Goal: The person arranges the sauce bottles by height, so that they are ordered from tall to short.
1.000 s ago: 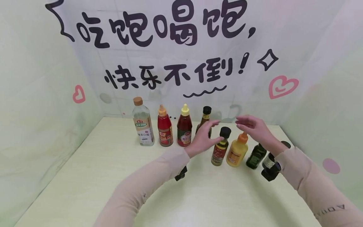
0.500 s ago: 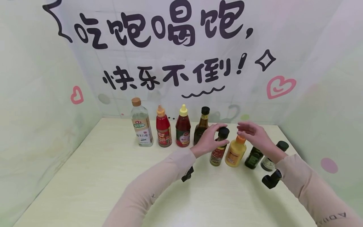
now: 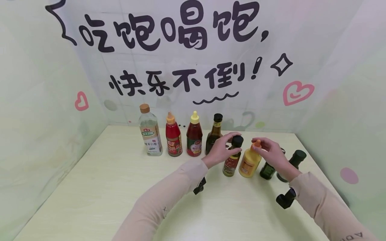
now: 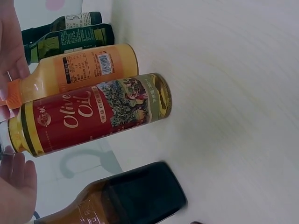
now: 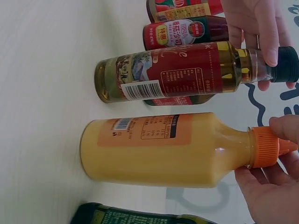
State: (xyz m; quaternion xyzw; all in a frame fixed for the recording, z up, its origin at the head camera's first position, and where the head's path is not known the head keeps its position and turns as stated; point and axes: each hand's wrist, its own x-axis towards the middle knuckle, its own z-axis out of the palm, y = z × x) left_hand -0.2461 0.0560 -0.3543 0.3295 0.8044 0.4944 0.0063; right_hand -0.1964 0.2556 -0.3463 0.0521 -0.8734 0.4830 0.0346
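Note:
My left hand (image 3: 221, 149) is at the neck of an olive oil bottle (image 3: 230, 165) with a dark cap, its thumb and fingers on either side. In the right wrist view the thumb lies against the clear neck of that bottle (image 5: 168, 72). My right hand (image 3: 272, 154) holds the orange nozzle cap of a yellow squeeze bottle (image 3: 248, 164) between thumb and fingers. The left wrist view shows the olive oil bottle (image 4: 98, 112) and squeeze bottle (image 4: 93, 70) side by side, bases on the table.
Behind stand a clear vinegar bottle (image 3: 150, 137), two red sauce bottles, one with an orange top (image 3: 174, 140) and one with a yellow top (image 3: 194, 140), and a brown bottle (image 3: 214, 135). Two dark green bottles (image 3: 267, 170) stand right of my right hand. The wall (image 3: 120, 107) closes off the back.
My left hand has moved right from beside the brown bottle to the olive oil bottle's neck. My right hand has come down onto the squeeze bottle's orange cap. The bottles stay in place.

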